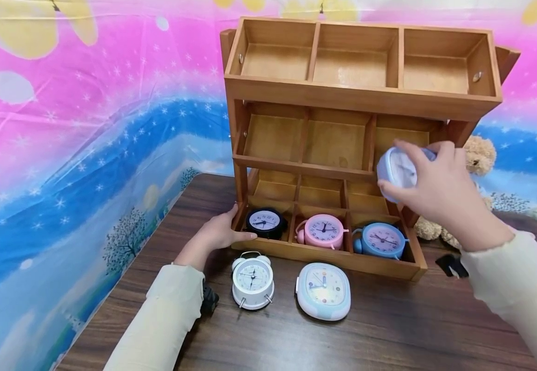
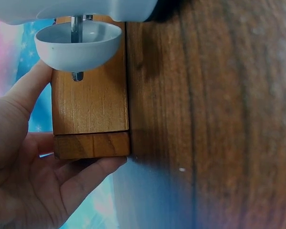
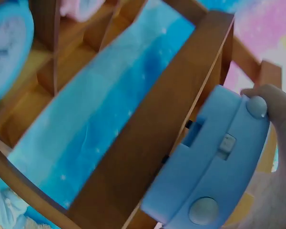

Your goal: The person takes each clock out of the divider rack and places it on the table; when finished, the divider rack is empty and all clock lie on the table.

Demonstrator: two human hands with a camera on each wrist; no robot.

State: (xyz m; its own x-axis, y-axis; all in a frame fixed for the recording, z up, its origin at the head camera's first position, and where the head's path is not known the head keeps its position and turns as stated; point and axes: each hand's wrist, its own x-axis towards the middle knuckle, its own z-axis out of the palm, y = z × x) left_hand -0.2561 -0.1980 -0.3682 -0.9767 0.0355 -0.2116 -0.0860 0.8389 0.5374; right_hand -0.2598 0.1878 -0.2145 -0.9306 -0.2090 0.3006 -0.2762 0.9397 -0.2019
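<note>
My right hand (image 1: 444, 188) grips a light blue alarm clock (image 1: 399, 170) by its edges, in front of the right end of the middle tier. In the right wrist view this clock (image 3: 209, 162) shows its rounded knobs and a small switch. With thumb and fingers round its lower left corner, my left hand (image 1: 212, 232) holds the wooden shelf rack (image 1: 328, 255). A black clock (image 1: 265, 223), a pink clock (image 1: 324, 231) and a blue clock (image 1: 381, 240) sit in the bottom tier, one per compartment.
On the dark wooden table (image 1: 388, 330) before the rack stand a white twin-bell alarm clock (image 1: 252, 282) and a white and pale blue clock (image 1: 324, 291). A plush toy (image 1: 479, 154) is behind the rack on the right. A patterned cloth (image 1: 87, 129) hangs behind.
</note>
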